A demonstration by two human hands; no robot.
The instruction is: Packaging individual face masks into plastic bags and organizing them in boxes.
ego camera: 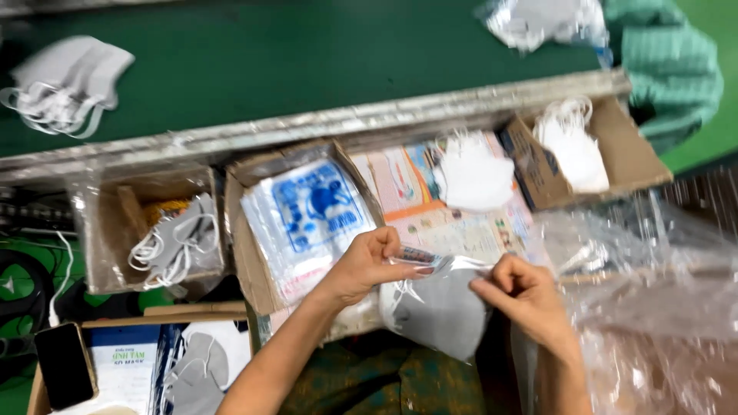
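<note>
A grey mask (440, 311) in a clear bag (430, 265) is held near centre, below the bench (323, 127). The bag's top edge is pinched by the left hand (369, 265) and the right hand (523, 296), each grip clenched.

Clear plastic pouch (434, 303) w/ grey mask inside, held at centre btwn both hands, top strip w/ small coloured print pinched by left hand (369, 265) and right hand (523, 292). Behind left hand: open cardboard box (246, 253) w/ stack of clear pouches (307, 219), blue-and-white print on top one. Left of it, smaller taped cardboard box (104, 230) w/ grey masks. Upper right: brown cardboard box (630, 154), dark printed side panel, white masks inside. Btwn boxes: flat printed sheet (419, 200), pastel pink/blue/orange. Bottom left: black phone (64, 365), screen dark, next to white-and-blue printed packet (123, 365). Right: loose heap of clear plastic film (653, 307).
</note>
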